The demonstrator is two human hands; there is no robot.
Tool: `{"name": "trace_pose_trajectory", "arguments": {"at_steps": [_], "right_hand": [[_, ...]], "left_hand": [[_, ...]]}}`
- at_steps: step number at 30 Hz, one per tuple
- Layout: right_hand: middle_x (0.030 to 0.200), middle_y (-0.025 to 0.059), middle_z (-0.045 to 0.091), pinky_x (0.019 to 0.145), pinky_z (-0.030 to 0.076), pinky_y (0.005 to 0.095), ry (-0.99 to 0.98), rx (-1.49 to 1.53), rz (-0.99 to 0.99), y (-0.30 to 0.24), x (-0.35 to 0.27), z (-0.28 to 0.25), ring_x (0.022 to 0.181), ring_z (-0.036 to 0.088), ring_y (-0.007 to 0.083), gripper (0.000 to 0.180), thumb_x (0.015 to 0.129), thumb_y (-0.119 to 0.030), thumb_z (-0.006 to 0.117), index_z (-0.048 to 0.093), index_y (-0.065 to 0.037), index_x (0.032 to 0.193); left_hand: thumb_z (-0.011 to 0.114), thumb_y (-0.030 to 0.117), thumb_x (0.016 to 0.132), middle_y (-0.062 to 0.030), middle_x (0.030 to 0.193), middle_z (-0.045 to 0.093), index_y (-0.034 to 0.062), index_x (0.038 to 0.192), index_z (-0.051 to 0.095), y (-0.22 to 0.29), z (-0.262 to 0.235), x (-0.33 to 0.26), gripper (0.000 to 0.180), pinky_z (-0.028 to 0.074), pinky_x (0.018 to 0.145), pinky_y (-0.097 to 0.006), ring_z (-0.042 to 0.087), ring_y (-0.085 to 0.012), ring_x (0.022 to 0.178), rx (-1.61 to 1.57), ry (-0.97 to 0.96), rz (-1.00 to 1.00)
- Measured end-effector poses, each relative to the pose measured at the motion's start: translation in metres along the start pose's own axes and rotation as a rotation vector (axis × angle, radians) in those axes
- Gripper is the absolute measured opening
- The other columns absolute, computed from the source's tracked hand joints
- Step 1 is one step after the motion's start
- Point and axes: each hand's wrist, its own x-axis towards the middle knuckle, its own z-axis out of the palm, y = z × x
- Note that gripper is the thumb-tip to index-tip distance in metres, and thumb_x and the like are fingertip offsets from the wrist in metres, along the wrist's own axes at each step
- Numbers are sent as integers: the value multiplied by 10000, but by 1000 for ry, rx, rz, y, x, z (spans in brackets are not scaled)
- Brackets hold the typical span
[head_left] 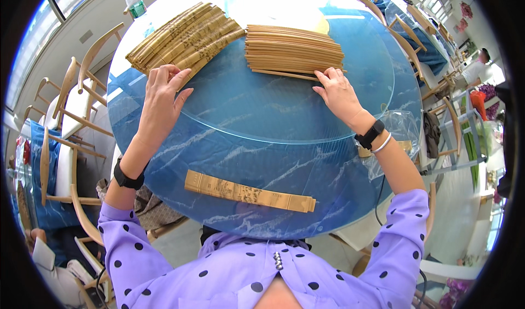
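Surface: round blue marble-pattern table [229, 161] w/ round glass turntable [306, 104] on top. Room: pale wooden chairs [65, 117] around; clear plastic water bottle [134, 1] at far left edge. Empty-looking clear plastic bag [402, 128] at right rim. Left hand [163, 93] flat, fingers spread, on left stack of printed bamboo folding fans [183, 38]; grips nothing. Right hand [338, 90] fingertips press near edge of right stack of plain bamboo folding fans [292, 49]; no closed grip. One closed printed bamboo fan [249, 191] lies alone near the person.

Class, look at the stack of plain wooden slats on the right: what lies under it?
The stack of slats rests on the round glass turntable. The right hand touches its near edge. The glass directly beneath is covered.
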Motion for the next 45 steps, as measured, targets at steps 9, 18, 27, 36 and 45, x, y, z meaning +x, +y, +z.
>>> {"name": "trace_pose_trajectory", "arguments": {"at_steps": [9, 18, 27, 36, 45], "right_hand": [[1181, 139, 588, 997, 493, 445, 42, -76, -88, -2, 10, 6, 1182, 555, 334, 376, 933, -299, 715, 631, -19, 1169], [1079, 125, 587, 948, 517, 446, -95, 5, -107, -12, 0, -14, 1106, 583, 317, 231, 898, -217, 750, 624, -39, 974], [999, 170, 655, 925, 524, 434, -373, 207, -125, -39, -9, -50, 1021, 643, 339, 163, 944, -167, 615, 599, -4, 948], [871, 196, 624, 767, 512, 458, -172, 186, -88, -66, -65, -67, 861, 629, 398, 232, 1073, -231, 511, 533, -8, 1011], [753, 103, 577, 545, 433, 391, -56, 395, -172, -130, -146, -129, 616, 564, 310, 272, 983, -321, 663, 648, -63, 900]], "left_hand": [[770, 88, 846, -108, 1155, 583, 52, 1195, 679, 89, -29, -86, 362, 485, 956, -431, 543, -316, 1097, -347, -284, 18], [777, 67, 829, -97, 1191, 585, 69, 1208, 678, 123, -24, -122, 392, 475, 956, -437, 535, -320, 1110, -376, -320, 60], [792, 156, 839, -92, 1197, 581, 73, 1228, 659, 151, -13, -134, 419, 458, 978, -465, 537, -325, 1138, -389, -338, 158], [790, 206, 844, -104, 1220, 569, 50, 1261, 625, 165, -7, -124, 475, 457, 974, -449, 536, -314, 1153, -377, -357, 252], [555, 206, 1059, -148, 1034, 627, 0, 1188, 616, 159, -9, -108, 250, 472, 803, -369, 587, -276, 900, -625, 32, -9]]}}
